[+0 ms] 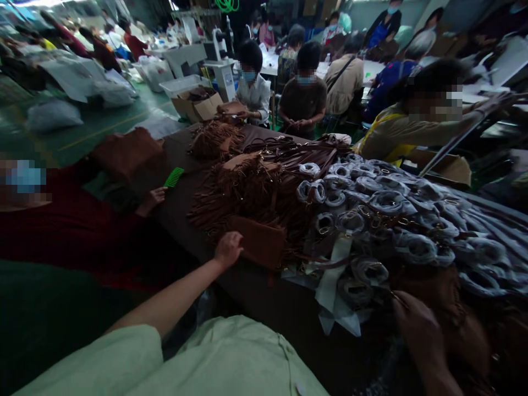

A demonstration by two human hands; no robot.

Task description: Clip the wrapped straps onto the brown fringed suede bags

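Leaning over a brown-covered table (247,289) in a crowded workshop, a person in a pale green shirt (243,357) stretches both arms forward. With twelve straight ahead of the wearer, the left hand (229,250) sits just short of twelve, its fingers half curled at the near left edge of a flat brown bag (262,242); whether it grips the bag cannot be told. The bag lies at twelve o'clock, up against a heap of fringed brown bags (247,179). Toward three o'clock, the right hand (416,324) has its fingers drawn together beside a dark brown piece (437,294); shadow makes it impossible to tell whether it holds anything. Plastic-wrapped strap coils (388,202), some with gold-coloured clasps, crowd the table between one and two o'clock, a translucent plastic sleeve (336,275) near them on the closer side. At ten, a co-worker in dark red (82,225) holds a green comb (174,177). Two masked co-workers, one in white (259,96) and one in a dark shirt (303,99), are at the far end, around twelve.
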